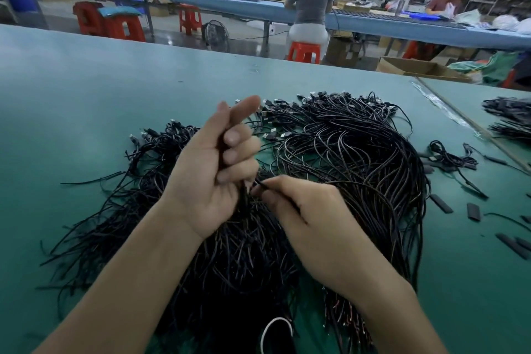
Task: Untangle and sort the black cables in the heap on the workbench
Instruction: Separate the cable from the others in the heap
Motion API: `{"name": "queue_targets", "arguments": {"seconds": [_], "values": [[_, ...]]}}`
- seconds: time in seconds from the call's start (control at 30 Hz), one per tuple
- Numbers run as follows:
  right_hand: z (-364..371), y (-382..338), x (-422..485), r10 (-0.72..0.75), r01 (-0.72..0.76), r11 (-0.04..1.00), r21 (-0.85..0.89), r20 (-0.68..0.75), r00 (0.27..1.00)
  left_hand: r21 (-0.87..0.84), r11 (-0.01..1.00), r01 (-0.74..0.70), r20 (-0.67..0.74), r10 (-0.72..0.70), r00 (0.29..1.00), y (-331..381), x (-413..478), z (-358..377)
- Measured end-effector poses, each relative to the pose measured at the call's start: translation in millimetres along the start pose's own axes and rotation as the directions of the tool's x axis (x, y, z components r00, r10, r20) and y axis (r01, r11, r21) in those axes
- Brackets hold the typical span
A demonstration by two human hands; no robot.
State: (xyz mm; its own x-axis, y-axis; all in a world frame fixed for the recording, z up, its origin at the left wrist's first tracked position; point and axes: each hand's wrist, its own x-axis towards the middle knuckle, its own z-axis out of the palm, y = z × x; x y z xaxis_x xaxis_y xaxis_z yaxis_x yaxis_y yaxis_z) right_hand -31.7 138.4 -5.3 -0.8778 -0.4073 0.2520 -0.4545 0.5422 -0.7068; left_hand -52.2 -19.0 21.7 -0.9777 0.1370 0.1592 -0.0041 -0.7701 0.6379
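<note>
A big heap of thin black cables with USB plugs at the far ends sprawls over the green workbench. My left hand is raised over the heap's middle, its fingers curled round a bunch of cable ends that hang down from the fist. Just to the right, my right hand pinches a single black cable end between thumb and forefinger, close to the left hand's bunch. More loose cable ends fan out to the left.
Short black sleeve pieces and a small cable coil lie at the right. Another cable pile sits beyond a seam at the far right. A white loop lies near me. Other workers sit at a far bench.
</note>
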Motion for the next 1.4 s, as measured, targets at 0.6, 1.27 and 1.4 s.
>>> {"name": "queue_targets", "arguments": {"seconds": [0.6,1.27,1.4], "values": [[-30.2,-5.2,-0.4,-0.033,0.156,0.939,0.306,-0.371,0.928,0.769,0.594,0.235,0.112,-0.488,0.866,-5.0,-13.5,-1.3],[-30.3,-5.1,-3.0,-0.023,0.039,0.99,0.136,-0.12,0.992,0.91,0.375,0.179,-0.074,-0.278,0.958,-27.1,-7.8,-7.1],[-30.5,-5.6,-0.7,-0.035,0.108,0.949,0.298,-0.242,0.97,0.719,0.61,0.334,0.004,-0.484,0.875,-11.8,-10.1,-5.5]]}}
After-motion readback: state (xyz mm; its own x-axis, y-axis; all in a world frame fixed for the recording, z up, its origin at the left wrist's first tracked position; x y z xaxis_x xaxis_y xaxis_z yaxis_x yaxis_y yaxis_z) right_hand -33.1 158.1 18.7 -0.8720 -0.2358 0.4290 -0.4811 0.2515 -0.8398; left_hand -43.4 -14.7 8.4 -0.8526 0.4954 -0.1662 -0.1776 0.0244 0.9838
